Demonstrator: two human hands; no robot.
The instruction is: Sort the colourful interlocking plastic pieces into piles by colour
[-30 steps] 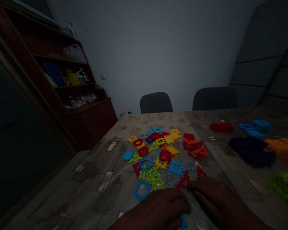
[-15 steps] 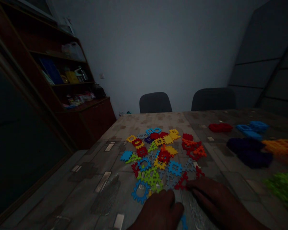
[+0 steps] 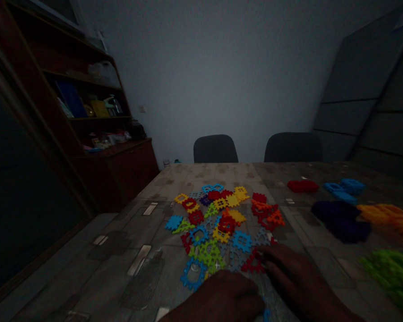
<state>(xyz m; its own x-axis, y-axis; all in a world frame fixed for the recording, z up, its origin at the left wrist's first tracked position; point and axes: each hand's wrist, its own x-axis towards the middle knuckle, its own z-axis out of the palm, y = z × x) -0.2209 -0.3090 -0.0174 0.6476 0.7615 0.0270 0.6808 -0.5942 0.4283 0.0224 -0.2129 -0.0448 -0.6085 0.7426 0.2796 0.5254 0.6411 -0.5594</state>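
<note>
Curled fingers close my left hand (image 3: 226, 296) low in the middle of the view. A small part of a blue plastic piece (image 3: 266, 315) shows under its fingertips; most of it is hidden. To the right, my right hand (image 3: 293, 275) reaches over the table with fingers extended and slightly apart. Its fingertips are at a red triangular interlocking piece (image 3: 253, 263), apparently touching it. Just ahead of the hands lies a spread of notched plastic pieces, among them a green triangle (image 3: 210, 250), a blue square frame (image 3: 192, 275) and a blue window piece (image 3: 242, 241).
Sorted piles stand on the right of the table (image 3: 147, 237): red (image 3: 302, 186), light blue (image 3: 345, 188), dark purple (image 3: 340, 220), orange (image 3: 386, 214) and green (image 3: 391, 273). Two chairs (image 3: 216, 149) stand behind the far edge. A cabinet (image 3: 134, 158) is at left.
My left hand has shifted right along with the blue piece under it. My right hand's fingers have moved slightly left, farther over the red triangular piece. The camera view has shifted a little.
</note>
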